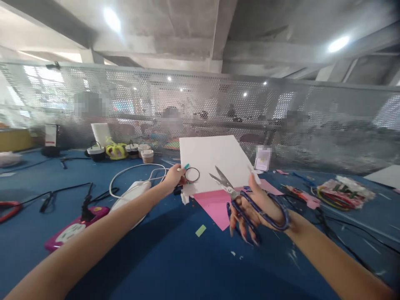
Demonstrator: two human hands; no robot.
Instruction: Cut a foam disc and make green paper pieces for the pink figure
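Observation:
My left hand is closed in a pinch at the left edge of a white board. A thin dark ring sticks out from its fingers in front of the board. A small teal tip shows at those fingers; I cannot tell what it belongs to. My right hand has its fingers through the large dark-blue handles of a pair of scissors. The scissor blades are apart and point up and left in front of the board. A pink sheet lies flat under the board.
A green paper scrap lies nearer me. On the left are a purple power strip, a white device with a cable and several cups. Right are a phone and a wire bundle. Behind stands a perforated screen.

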